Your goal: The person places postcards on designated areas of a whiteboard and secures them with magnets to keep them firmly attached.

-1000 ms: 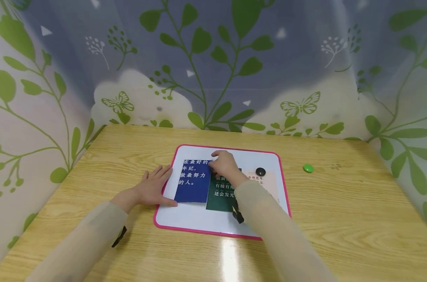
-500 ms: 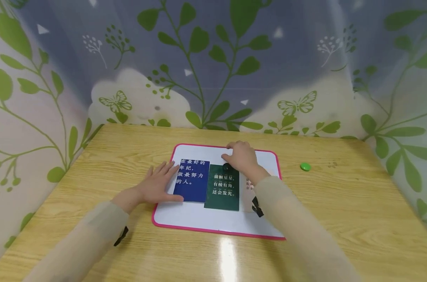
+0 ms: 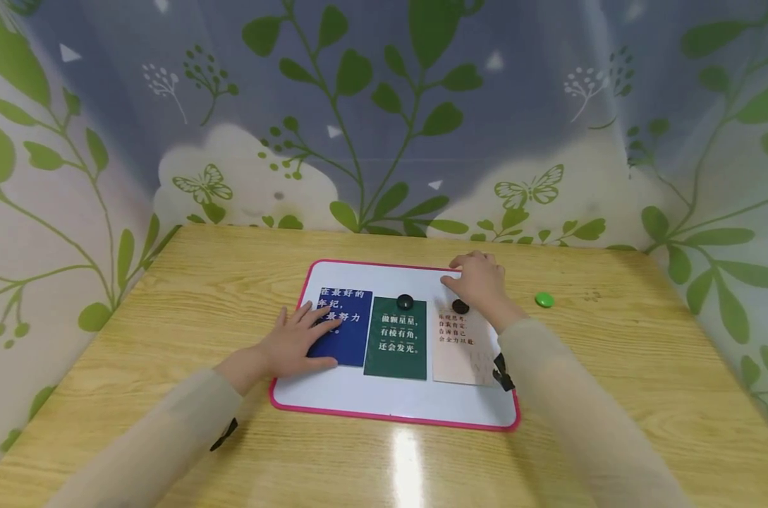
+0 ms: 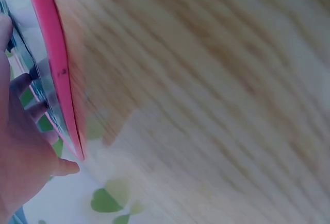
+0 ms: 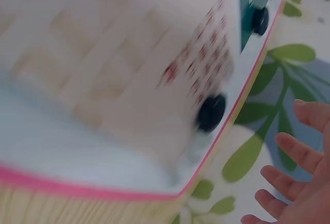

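Note:
On a white, pink-edged whiteboard [image 3: 345, 395] lie three cards with printed text. My left hand [image 3: 297, 343] rests with fingers spread over the left part of the blue card [image 3: 356, 339] and the board's left edge. A black round magnet [image 3: 405, 302] sits at the top of the dark green card [image 3: 394, 363], in the middle. Over the upper right of the pale pink card [image 3: 456, 360] is my right hand [image 3: 480, 281], fingers loosely bent; beside it another black round magnet [image 3: 460, 306] sits on that card. The right wrist view shows the right hand [image 5: 296, 183] apart from this magnet.
A green round magnet [image 3: 544, 300] lies on the wooden table [image 3: 612, 381], right of the board. Leaf-patterned fabric [image 3: 384, 141] hangs behind and at both sides of the table.
My right hand has moved rightward from between the blue and green cards to the pink card, uncovering the green card and its magnet. My left hand has shifted right, further over the blue card.

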The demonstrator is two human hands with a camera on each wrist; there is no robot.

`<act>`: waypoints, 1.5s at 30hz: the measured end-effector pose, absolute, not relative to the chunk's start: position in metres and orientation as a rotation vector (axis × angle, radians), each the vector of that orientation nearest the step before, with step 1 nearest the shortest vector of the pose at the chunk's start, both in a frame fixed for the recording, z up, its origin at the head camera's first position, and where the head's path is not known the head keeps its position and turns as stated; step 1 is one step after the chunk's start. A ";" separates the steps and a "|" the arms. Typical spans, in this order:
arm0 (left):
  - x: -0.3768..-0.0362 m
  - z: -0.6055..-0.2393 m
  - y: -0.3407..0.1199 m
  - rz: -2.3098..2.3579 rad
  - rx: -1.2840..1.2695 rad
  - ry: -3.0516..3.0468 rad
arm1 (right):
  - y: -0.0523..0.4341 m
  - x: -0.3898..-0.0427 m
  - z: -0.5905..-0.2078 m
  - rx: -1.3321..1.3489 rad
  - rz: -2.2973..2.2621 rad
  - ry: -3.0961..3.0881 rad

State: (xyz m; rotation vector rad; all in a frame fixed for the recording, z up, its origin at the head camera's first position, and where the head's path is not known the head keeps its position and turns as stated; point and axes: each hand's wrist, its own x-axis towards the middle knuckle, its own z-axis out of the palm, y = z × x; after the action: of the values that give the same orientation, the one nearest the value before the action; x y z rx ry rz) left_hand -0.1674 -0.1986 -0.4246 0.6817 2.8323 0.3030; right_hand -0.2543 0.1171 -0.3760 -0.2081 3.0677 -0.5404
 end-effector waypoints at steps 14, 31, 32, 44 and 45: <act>-0.170 -0.426 -0.204 0.338 0.661 2.829 | 0.205 -0.257 -0.382 0.002 -0.513 3.013; -0.169 -0.427 -0.205 0.341 0.664 2.826 | 0.266 -0.249 -0.398 0.086 -0.402 2.906; -0.169 -0.427 -0.205 0.340 0.664 2.828 | 0.267 -0.249 -0.399 0.090 -0.412 2.901; -0.168 -0.427 -0.204 0.340 0.666 2.825 | 0.268 -0.246 -0.400 0.112 -0.446 2.877; -0.168 -0.426 -0.204 0.341 0.665 2.824 | 0.268 -0.246 -0.400 0.111 -0.445 2.878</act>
State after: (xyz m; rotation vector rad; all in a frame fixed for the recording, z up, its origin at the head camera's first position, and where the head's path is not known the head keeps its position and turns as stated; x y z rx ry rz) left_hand -0.1681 -0.2039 -0.4263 0.6650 2.8238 0.3406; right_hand -0.2458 0.2676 -0.3998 0.1115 2.8779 -0.4452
